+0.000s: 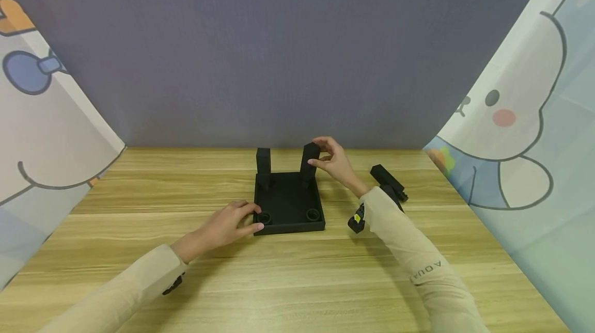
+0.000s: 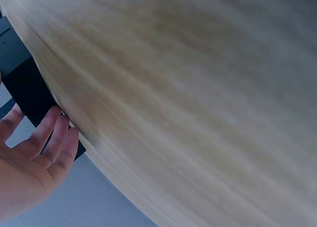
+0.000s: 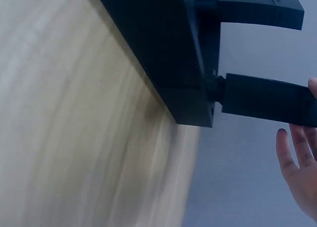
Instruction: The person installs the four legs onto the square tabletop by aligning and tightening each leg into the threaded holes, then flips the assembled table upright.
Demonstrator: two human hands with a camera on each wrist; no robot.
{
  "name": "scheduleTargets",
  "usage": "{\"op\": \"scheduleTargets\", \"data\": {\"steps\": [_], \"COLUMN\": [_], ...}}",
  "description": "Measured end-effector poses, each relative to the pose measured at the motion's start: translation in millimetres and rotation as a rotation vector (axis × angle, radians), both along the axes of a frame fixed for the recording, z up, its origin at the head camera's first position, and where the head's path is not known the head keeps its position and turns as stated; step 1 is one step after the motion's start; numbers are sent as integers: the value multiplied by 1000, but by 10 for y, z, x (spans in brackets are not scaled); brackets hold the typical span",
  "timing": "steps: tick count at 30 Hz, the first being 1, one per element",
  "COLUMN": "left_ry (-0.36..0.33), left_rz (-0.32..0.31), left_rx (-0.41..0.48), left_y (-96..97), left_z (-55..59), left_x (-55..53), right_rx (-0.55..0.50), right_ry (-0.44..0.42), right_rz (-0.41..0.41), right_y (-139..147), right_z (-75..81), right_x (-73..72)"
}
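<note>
- Cream sleeves cover both arms, the left sleeve (image 1: pixel 125 286) and the right sleeve (image 1: pixel 418 255), which bears dark lettering; a dark wrist mount (image 1: pixel 173 285) shows beneath the left cuff.
- Wood-grained table (image 1: pixel 279 281) runs under everything, pale yellow with light brown streaks.
- Left hand (image 1: pixel 225 225) is clamped on the near left corner of the tray, thumb at the near wall, other fingers along the left side.
- Black tray (image 1: pixel 289 199), square and low-walled, lies flat at the middle of the table.
- Two round sockets sit inside its near corners, one at left (image 1: pixel 264 218) beside the left hand's fingertips, one at right (image 1: pixel 313 215).
- Right of the tray, near the right forearm, lies a loose black block (image 1: pixel 387 178) with a narrow stub at its near end.
- Left block (image 1: pixel 263 162), black, stands upright at the tray's far left corner.
- Right block (image 1: pixel 308 160) stands at the far right corner, a narrow neck at its foot; whether it is fully seated cannot be told.
- Right hand (image 1: pixel 337 162) pinches this block near its top, well apart from the left hand.
- Grey backdrop (image 1: pixel 279 54) rises behind.
</note>
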State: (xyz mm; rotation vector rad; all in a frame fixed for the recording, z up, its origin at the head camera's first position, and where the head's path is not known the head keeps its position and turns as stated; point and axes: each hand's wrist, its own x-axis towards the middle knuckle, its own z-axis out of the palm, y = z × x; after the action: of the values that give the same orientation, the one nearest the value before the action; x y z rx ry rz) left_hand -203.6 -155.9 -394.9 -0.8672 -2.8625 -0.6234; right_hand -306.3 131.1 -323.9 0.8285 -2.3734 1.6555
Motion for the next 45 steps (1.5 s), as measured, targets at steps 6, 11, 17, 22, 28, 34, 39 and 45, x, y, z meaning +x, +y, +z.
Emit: {"op": "scheduleTargets", "data": {"steps": [6,11,17,22,28,34,39,45], "left_ry": [11,17,11,14,16,13,8,3], "left_rz": [1,4,4,3,1,2,3,5], "left_rx": [0,-2,-3,-3,-1,-1,-2,-5], "left_y": [1,5,8,8,8,7,10,13], "left_z": [-4,-6,4,8,13,15,16,15], "left_x": [8,17,23,24,22,22,22,25], "right_rx": [69,125,132,116,106,105,125,143], "right_ry": [25,35,31,38,53,61,20,-43], "right_rz": [51,61,60,12,-53,-30,36,118], "right_y": [46,69,62,32,10,18,63,127], "right_z": [93,139,137,112,78,92,126,142], "right_x": [-9,-8,9,33,49,45,2,-65]}}
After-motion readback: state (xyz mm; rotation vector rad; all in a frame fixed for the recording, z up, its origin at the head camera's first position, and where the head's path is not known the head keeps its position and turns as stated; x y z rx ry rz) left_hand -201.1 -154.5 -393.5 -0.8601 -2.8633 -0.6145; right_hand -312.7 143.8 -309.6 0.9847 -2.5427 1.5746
